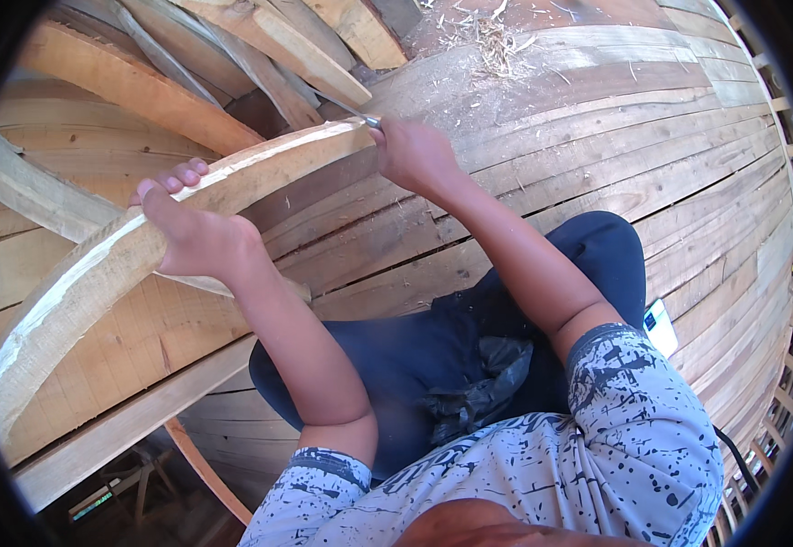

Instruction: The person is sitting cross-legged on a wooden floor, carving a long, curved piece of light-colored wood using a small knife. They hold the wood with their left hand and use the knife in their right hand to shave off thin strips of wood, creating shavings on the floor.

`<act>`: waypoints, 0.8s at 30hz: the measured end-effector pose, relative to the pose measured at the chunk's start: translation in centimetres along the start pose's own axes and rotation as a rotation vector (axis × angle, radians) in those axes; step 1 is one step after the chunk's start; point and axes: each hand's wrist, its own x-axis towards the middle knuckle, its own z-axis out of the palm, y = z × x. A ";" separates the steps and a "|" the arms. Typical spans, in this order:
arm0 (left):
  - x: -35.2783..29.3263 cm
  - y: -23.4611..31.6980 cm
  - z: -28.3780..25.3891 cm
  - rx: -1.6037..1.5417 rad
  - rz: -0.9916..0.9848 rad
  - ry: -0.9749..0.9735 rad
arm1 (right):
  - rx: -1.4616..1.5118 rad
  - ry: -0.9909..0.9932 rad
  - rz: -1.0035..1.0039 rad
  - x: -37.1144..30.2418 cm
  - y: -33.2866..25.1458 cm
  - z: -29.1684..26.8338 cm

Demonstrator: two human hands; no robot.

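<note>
A thick curved timber [296,157] arcs from the lower left up to the middle of the head view, with a pale, freshly cut strip along its upper edge. My left hand [194,226] is closed around it, thumb on top and fingertips over the far side. At its upper right end, my right hand [415,157] is closed on the handle of a bladed hand tool [373,121]. A metal collar and part of a thin blade show beyond the fist, pointing up and left past the timber's end. The grip itself is hidden inside my fingers.
Loose planks and beams [141,82] lie beyond the timber at the upper left. Wood shavings [497,50] are scattered over the curved plank floor [579,128]. A white phone-like object [660,328] lies beside my knee. A dark opening [114,492] is at lower left.
</note>
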 end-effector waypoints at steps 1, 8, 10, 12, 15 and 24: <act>-0.1 0.2 0.1 0.005 0.001 0.002 | 0.031 0.031 -0.050 -0.4 -0.5 -0.1; 0.1 0.0 0.5 -0.039 0.016 -0.032 | -0.106 0.097 0.031 1.3 3.1 1.4; -0.1 0.2 0.7 -0.022 0.014 -0.026 | -0.126 0.127 0.022 1.4 3.3 1.3; -0.2 0.3 1.0 -0.024 0.006 -0.030 | -0.137 0.196 0.021 2.0 3.9 1.5; -0.1 0.2 0.8 -0.029 -0.005 -0.047 | -0.122 0.164 0.032 2.0 4.5 0.9; 0.1 -0.2 0.5 -0.001 -0.010 -0.048 | -0.098 -0.061 0.185 1.3 4.9 1.5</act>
